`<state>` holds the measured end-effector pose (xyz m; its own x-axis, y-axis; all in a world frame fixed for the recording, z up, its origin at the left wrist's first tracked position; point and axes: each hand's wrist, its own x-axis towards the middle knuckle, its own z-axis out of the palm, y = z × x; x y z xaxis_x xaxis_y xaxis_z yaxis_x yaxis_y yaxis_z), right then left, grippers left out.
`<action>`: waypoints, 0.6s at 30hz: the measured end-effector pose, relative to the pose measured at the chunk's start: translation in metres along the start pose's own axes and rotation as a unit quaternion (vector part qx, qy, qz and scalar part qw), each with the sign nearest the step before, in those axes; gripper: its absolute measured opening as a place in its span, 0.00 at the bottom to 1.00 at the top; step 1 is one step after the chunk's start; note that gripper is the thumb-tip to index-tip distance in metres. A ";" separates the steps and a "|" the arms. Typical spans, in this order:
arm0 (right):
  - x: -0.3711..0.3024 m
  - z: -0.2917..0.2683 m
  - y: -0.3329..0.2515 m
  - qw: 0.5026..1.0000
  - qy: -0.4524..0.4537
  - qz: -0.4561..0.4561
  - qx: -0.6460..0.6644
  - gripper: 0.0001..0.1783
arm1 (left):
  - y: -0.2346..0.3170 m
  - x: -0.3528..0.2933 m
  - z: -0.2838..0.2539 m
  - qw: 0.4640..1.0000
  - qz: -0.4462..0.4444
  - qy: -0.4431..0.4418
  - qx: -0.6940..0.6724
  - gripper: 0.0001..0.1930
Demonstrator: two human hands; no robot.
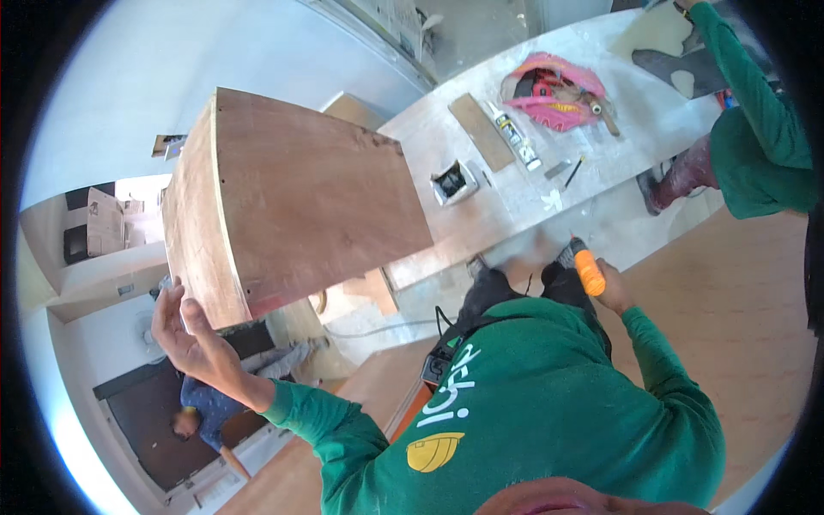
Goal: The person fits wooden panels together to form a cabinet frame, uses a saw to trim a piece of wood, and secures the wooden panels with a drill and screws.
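Plywood box [318,184], large and reddish brown with a pale front edge, sits toward ten o'clock of the view, at the near end of a long white worktable [493,219]. The left hand [206,343], at eight o'clock, lies just under the box's lower-left corner, so the box rises from it toward one o'clock; its fingers are spread and hold nothing, and I cannot tell whether the fingertips touch the panel. The right hand [611,290], at three o'clock, is wrapped around an orange drill [589,270] whose tip points toward eleven o'clock; from this hand the box lies well apart, toward ten o'clock. On the table, around one o'clock, are a small white container [461,196] near the box, a flat wooden board [479,129], a sealant tube [518,137] beside that, and a pink bag [549,116] of tools. A co-worker's green sleeve [748,96] reaches in at two o'clock.
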<state>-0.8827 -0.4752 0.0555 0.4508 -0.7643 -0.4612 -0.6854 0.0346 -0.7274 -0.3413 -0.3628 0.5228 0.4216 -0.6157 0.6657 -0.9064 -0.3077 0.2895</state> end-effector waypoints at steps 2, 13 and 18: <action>0.011 0.014 -0.030 1.000 -0.002 0.000 -0.007 0.26 | -0.036 0.001 0.011 0.999 -0.008 -0.028 -0.043 0.23; 0.016 0.164 -0.140 0.996 0.051 -0.057 -0.054 0.25 | -0.066 0.000 0.034 0.964 0.037 -0.180 -0.193 0.24; -0.001 0.187 -0.155 0.993 -0.027 -0.023 -0.111 0.25 | -0.074 -0.010 0.025 0.951 0.071 -0.196 -0.227 0.25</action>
<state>-0.6700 -0.3598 0.0736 0.5107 -0.7257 -0.4610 -0.7701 -0.1478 -0.6205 -0.2775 -0.3517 0.4779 0.1915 -0.8784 0.4379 -0.8354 0.0883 0.5425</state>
